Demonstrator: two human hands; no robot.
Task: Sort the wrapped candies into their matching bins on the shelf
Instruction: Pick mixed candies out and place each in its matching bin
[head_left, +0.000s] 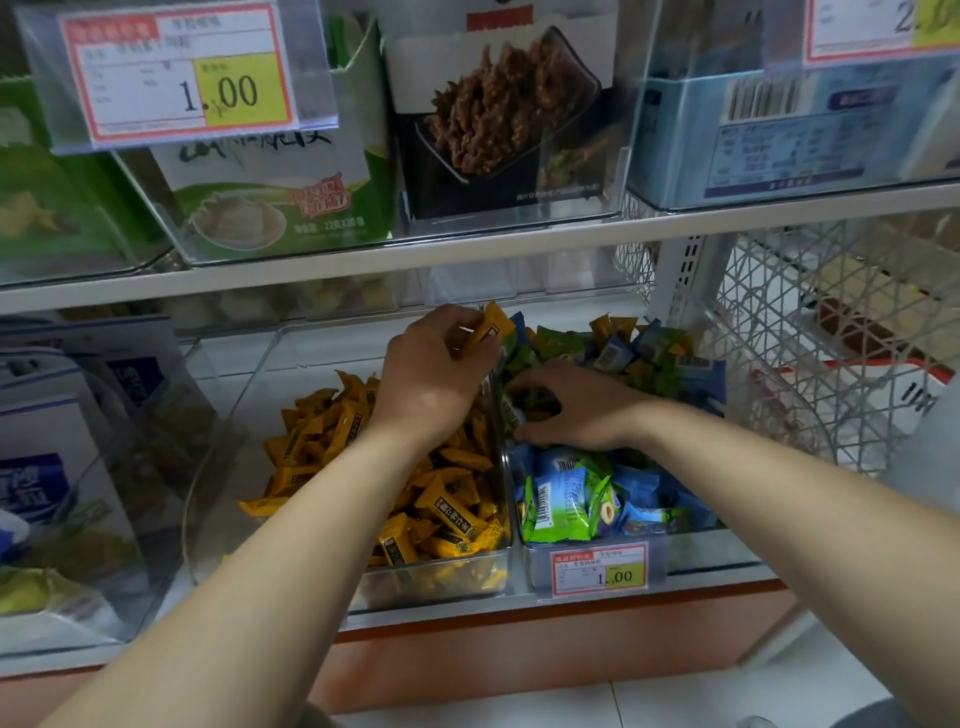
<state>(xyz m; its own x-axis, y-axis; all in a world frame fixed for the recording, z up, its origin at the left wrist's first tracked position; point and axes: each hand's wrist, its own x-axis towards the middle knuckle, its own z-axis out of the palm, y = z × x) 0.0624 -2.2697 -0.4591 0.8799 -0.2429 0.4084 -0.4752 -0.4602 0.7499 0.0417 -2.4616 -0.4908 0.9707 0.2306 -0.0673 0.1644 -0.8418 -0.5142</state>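
One yellow candy (493, 323) sits pinched in the grip of the left hand (436, 374), just above the wall between the two bins. It is best carried low over the yellow bin (441, 577), below and left of that grip, before release, so it cannot bounce back. The right hand (576, 405) lies bent-fingered on the blue-green pile (571, 493) in the mixed bin (696, 551); whether its grip holds anything I cannot tell.

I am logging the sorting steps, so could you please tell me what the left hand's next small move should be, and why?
Probably shift the left hand leftward and drop its pinched yellow candy into the left bin, which holds only yellow wrappers; the hand now sits at the edge of the mixed right bin.
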